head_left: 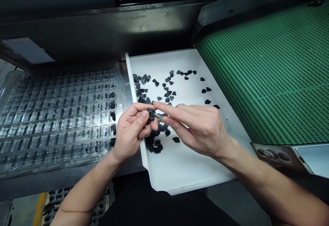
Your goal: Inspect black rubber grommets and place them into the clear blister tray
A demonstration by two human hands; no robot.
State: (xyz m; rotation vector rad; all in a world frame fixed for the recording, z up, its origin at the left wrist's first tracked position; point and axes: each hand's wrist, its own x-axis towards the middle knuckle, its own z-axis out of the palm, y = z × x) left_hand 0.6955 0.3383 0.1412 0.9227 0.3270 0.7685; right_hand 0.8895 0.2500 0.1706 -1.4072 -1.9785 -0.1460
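Note:
My left hand [130, 130] pinches a small black plastic part [151, 114] between thumb and fingers, above the left edge of a white tray [180, 171]. The part has a round face with several openings and pointed ends. My right hand [203, 125] reaches in from the right, its index fingertip close to the held part and its thumb apart from the index finger. I see nothing clearly held in it. Below both hands, many similar black parts [168, 94] lie loose in the tray, piled thickest along its left wall. Some are hidden behind my hands.
Left of the white tray lie clear plastic blister trays [56, 116], with black parts in their right-hand column. A green textured conveyor belt [269, 71] slopes along the right. A metal machine wall [154, 23] stands behind. Lower left, another tray [55, 202] holds dark parts.

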